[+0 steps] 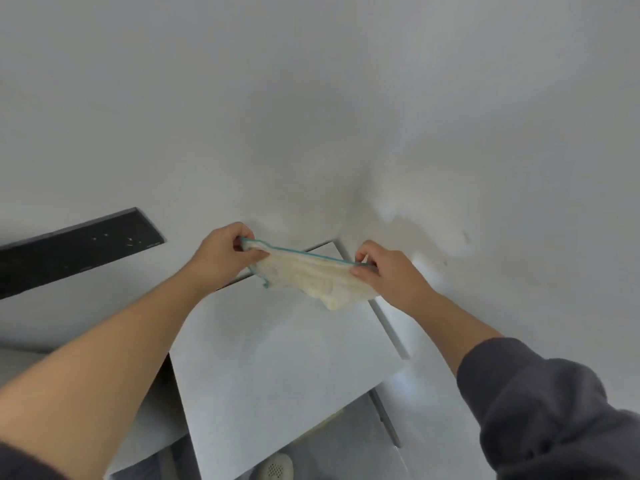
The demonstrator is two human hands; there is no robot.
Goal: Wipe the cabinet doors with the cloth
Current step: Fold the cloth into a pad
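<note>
A cream cloth (311,278) with a teal edge hangs stretched between both hands in the middle of the head view. My left hand (223,254) pinches its left end and my right hand (384,271) pinches its right end. Below the cloth a white cabinet door (277,358) stands open, its face tilted toward me. The cloth hangs just above the door's top edge; whether it touches the door I cannot tell.
A white wall or ceiling (311,98) fills the upper view. A black panel (69,251) runs along the left. A grey cabinet edge (388,327) lies right of the door. A light shoe (275,467) shows at the bottom.
</note>
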